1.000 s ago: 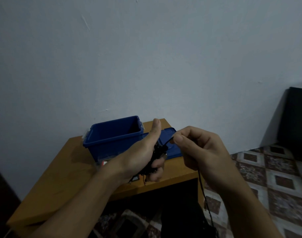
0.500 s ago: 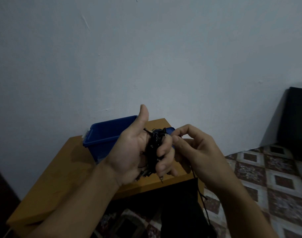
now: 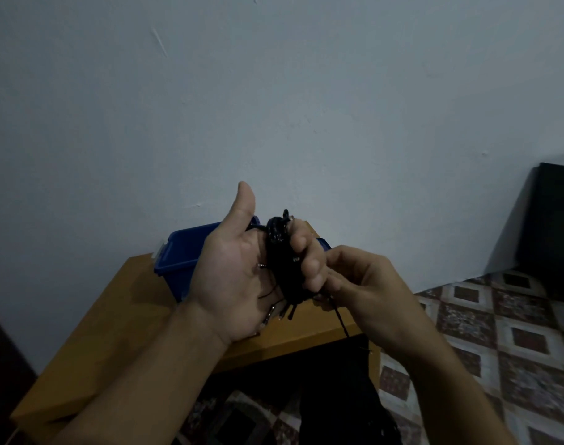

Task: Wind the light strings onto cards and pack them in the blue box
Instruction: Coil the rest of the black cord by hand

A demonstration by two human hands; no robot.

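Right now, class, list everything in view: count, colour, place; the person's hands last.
wall: one, pale grey-blue, at the back
table: one, brown wood, against the wall
blue box: one, blue, on the table behind the left hand
light string bundle: one, black, in the left hand
loose strand: one, black, from the bundle down past the table edge
floor: brown and cream tiles, lower right
dark object: one, black, far right
left hand: one, fingers curled round the bundle, thumb up
right hand: one, fingers pinching the loose strand
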